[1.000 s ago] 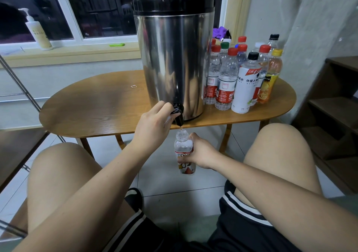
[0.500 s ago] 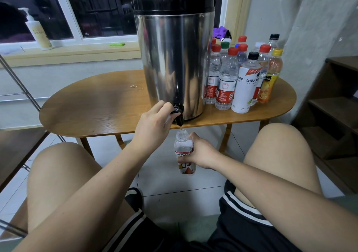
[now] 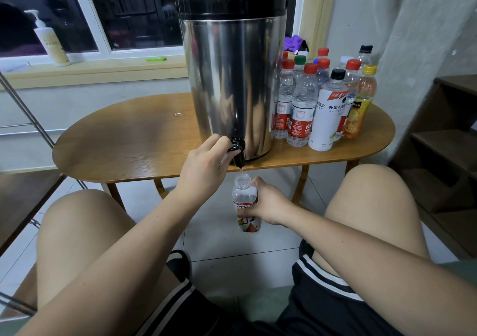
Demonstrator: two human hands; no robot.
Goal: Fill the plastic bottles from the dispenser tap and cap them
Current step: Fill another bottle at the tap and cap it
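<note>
A tall steel dispenser with a black lid stands on the wooden table. Its black tap juts over the table's front edge. My left hand grips the tap lever. Below the spout, my right hand holds a small clear bottle with a red and white label, upright and uncapped. A thin stream of water runs from the spout into its neck. Several capped bottles stand to the right of the dispenser.
A white bottle with a black cap and an orange drink bottle stand among the group on the right. A pump bottle and a green object sit on the windowsill. Wooden shelves are at the right; my knees flank the bottle.
</note>
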